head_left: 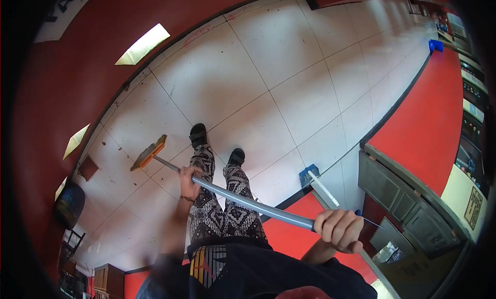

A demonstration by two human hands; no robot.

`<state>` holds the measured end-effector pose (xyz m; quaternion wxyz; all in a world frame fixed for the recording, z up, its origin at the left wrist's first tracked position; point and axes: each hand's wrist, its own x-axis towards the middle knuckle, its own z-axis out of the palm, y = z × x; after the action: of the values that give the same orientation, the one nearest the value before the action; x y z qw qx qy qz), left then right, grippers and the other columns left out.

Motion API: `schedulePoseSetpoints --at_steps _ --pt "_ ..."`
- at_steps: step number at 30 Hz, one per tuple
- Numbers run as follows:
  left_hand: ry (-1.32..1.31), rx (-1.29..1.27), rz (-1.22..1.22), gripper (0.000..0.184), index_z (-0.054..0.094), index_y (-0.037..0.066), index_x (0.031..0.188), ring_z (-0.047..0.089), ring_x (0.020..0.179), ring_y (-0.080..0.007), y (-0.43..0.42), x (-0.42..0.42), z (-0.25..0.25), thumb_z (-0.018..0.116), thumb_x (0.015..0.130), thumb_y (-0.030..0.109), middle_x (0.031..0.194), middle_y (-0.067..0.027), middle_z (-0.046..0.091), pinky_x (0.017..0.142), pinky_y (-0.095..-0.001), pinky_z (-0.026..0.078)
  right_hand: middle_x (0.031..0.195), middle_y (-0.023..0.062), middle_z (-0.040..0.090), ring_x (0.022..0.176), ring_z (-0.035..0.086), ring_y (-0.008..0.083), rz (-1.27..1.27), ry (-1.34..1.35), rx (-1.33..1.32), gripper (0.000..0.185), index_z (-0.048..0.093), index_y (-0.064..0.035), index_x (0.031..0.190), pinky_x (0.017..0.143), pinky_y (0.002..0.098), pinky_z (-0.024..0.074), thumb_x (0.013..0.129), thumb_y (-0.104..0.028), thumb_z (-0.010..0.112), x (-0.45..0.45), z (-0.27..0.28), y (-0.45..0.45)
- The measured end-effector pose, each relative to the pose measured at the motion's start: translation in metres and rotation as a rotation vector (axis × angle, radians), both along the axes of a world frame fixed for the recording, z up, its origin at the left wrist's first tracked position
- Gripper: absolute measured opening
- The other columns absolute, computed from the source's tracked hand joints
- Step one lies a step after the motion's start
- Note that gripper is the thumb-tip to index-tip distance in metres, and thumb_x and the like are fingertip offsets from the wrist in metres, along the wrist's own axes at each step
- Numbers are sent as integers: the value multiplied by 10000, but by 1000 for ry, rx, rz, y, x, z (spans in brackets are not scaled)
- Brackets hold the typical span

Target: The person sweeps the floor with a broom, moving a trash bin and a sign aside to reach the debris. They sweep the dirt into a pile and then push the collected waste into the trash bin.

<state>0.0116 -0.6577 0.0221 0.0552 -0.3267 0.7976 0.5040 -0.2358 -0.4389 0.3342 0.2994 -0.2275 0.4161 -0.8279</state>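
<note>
A broom with a long grey handle [243,200] slants across my body. Its orange head with brownish bristles [149,153] rests on the tiled floor at the left, where small dark bits of debris lie scattered. My left hand [190,181] is closed around the lower part of the handle, close to my leg. At the upper end of the handle, my right hand [339,230] is wrapped in a fist, with the handle's tip inside the grip.
A blue dustpan [307,177] with a white handle lies on the floor near the red counter side. Grey cabinet doors [403,195] are at the right. A red wall [51,108] runs along the left, with a dark rounded object [70,205] beside it.
</note>
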Motion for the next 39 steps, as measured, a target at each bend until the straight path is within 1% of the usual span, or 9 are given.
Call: schedulePoseSetpoints --at_steps 2,9,13,16,18,24,26,32,39 --pt "140 2 -58 119 644 121 803 525 775 -230 12 -72 35 618 692 85 644 18 563 1119 -552 220 470 14 471 406 487 144 45 84 -156 395 523 -85 538 474 294 419 896 -237 594 -23 42 39" --pt "736 45 -271 130 634 118 814 531 728 -210 92 -369 46 623 714 36 656 -3 559 1107 -539 284 409 -1 435 335 440 95 38 549 -241 400 513 -92 462 378 234 357 843 -195 576 -113 80 116" --pt "900 -29 -251 124 626 80 885 535 815 -254 136 -536 -2 605 783 14 748 -53 563 935 -405 416 483 -10 492 472 522 127 -185 707 179 380 548 -91 515 604 306 469 858 -246 600 -157 19 118" --pt "791 123 -320 133 607 88 871 546 849 -273 165 -607 -86 597 790 -17 821 -45 592 868 -390 442 484 12 479 501 518 178 -251 822 576 474 541 -61 538 623 367 478 896 -367 593 -178 -69 78" --pt "777 60 -320 144 605 94 868 547 856 -274 178 -617 -129 596 788 -25 827 -48 594 861 -387 446 496 21 466 487 493 183 -208 828 546 466 522 -50 535 597 376 457 893 -345 567 -195 -94 80" --pt "646 125 -150 98 582 103 840 520 897 -258 179 -547 -103 620 766 52 808 -52 579 859 -366 434 459 17 447 409 468 140 -78 919 411 557 427 -98 529 507 349 503 967 -440 385 -231 -34 102" --pt "597 109 -99 93 577 100 837 512 890 -257 169 -516 -83 624 761 75 798 -48 572 870 -360 422 448 47 414 392 420 176 -125 887 205 444 378 -73 549 463 367 483 930 -299 404 -234 -14 74" --pt "396 41 175 141 552 108 871 497 863 -246 140 -348 -59 599 742 74 771 -35 544 956 -450 358 456 38 385 400 418 188 168 597 -62 569 383 -77 579 447 406 479 982 -470 295 -209 23 0" --pt "272 -73 629 113 520 51 804 517 739 -315 104 -77 -69 576 707 61 702 -114 507 892 -424 408 414 -8 327 343 293 117 176 125 178 518 294 -163 574 424 314 392 1014 -429 237 -83 -54 -131"
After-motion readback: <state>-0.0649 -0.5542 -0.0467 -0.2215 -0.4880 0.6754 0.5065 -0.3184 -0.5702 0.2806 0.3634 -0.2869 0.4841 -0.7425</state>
